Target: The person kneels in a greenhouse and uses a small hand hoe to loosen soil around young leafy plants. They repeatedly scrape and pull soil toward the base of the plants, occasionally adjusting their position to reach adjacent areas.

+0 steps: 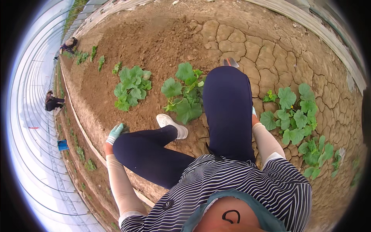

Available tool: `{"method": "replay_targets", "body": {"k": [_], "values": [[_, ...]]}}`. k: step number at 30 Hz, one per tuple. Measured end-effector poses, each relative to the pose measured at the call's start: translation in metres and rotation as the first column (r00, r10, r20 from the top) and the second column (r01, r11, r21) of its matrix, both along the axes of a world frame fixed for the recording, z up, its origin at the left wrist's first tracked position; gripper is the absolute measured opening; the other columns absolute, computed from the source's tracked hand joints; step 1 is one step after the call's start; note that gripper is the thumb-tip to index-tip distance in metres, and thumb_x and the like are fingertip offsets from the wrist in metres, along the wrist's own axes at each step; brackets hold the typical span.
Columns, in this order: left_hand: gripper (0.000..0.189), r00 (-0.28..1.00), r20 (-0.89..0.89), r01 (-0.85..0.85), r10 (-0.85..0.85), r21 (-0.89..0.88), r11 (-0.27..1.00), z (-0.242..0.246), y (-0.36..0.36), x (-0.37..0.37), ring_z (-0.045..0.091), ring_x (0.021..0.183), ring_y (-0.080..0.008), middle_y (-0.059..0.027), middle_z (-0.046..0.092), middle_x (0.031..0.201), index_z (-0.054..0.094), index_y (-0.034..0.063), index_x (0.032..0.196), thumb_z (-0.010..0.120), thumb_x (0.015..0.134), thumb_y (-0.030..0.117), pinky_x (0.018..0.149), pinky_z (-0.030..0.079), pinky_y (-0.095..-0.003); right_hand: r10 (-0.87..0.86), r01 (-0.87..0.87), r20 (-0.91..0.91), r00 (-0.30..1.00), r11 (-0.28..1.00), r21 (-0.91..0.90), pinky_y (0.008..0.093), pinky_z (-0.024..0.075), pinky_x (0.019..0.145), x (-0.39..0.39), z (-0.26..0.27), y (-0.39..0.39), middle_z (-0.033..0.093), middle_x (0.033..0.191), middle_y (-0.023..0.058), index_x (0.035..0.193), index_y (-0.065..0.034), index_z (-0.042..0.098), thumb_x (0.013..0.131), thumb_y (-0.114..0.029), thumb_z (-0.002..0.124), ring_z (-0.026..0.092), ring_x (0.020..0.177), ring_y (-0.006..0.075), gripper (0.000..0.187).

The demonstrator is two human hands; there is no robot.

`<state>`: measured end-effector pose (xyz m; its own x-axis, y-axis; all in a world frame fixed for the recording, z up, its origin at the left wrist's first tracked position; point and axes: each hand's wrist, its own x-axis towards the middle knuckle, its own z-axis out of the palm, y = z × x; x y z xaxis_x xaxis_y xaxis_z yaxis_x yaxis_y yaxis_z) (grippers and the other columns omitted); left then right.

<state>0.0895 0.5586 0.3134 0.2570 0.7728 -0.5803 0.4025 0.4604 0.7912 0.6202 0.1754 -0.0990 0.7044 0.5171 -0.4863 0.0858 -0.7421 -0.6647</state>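
My left hand [116, 133], in a pale green and white knit glove, is beside my bent left knee. Its fingers are partly hidden, so their grip is unclear. Only a sliver of the glove on my right hand [254, 111] shows past my right leg; the rest is hidden. Beyond my right knee, a metal tool blade [231, 62] with a red stripe lies low over the soil, its handle out of sight. A broad-leaved green vine plant [185, 95] grows between my white shoe [171, 125] and right leg. Another such plant [132, 87] stands to its left.
Dry, cracked soil [269, 55] spreads right; loosened brown soil [162, 37] lies left. More leafy plants [298, 116] grow by my right arm. A pale hose or strip [84, 130] runs along the left. Two people [53, 101] bend farther off under the hooped greenhouse, near a blue crate [62, 145].
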Motion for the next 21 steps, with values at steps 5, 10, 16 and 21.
{"method": "replay_targets", "body": {"k": [5, 10, 16, 21], "values": [[0.042, 0.976, -0.026, 0.209, -0.214, -0.14, 0.968, -0.026, -0.001, 0.035, 0.066, 0.106, -0.0242, -0.0143, 0.067, 0.12, 0.056, -0.0002, 0.134, 0.061, 0.102, 0.028, 0.095, 0.054, -0.0377, 0.003, 0.005, 0.044, 0.999, 0.986, -0.167, 0.0444, 0.0512, 0.082, 0.015, 0.043, 0.04, 0.07, 0.1, 0.0239, 0.111, -0.0011, 0.065, 0.095, -0.048, 0.057, 0.066, 0.098, 0.0375, 0.05], [0.048, 0.93, -0.152, 0.253, -0.335, -0.396, 0.883, -0.118, 0.066, -0.007, 0.065, 0.11, -0.0259, -0.0139, 0.065, 0.126, 0.05, 0.0073, 0.14, 0.058, 0.103, 0.037, 0.094, 0.054, -0.0394, 0.058, -0.036, 0.172, 0.983, 0.991, -0.132, 0.044, 0.0511, 0.076, 0.068, 0.127, 0.147, 0.071, 0.093, 0.0186, 0.11, -0.0036, 0.064, 0.101, -0.045, 0.053, 0.068, 0.086, 0.0332, 0.043], [0.05, 0.932, -0.291, 0.069, -0.215, -0.442, 0.895, -0.212, 0.075, -0.06, 0.067, 0.097, -0.0218, -0.0103, 0.068, 0.117, 0.053, 0.0068, 0.138, 0.061, 0.101, 0.04, 0.081, 0.054, -0.0354, 0.295, -0.297, 0.304, 0.906, 0.954, -0.04, 0.0477, 0.0489, 0.086, 0.182, 0.174, 0.336, 0.068, 0.1, 0.0282, 0.108, -0.0007, 0.062, 0.103, -0.058, 0.041, 0.064, 0.095, 0.045, 0.061], [0.041, 0.886, -0.36, 0.075, -0.291, -0.508, 0.858, -0.259, 0.063, -0.052, 0.066, 0.091, -0.0182, -0.0076, 0.069, 0.109, 0.056, 0.007, 0.132, 0.061, 0.102, 0.035, 0.076, 0.053, -0.0311, 0.284, -0.305, -0.111, 0.952, 0.898, -0.317, 0.0498, 0.0463, 0.058, 0.22, 0.18, 0.516, 0.062, 0.069, 0.0134, 0.092, 0.0018, 0.064, 0.101, -0.065, 0.036, 0.057, 0.054, 0.0304, 0.073]]}}
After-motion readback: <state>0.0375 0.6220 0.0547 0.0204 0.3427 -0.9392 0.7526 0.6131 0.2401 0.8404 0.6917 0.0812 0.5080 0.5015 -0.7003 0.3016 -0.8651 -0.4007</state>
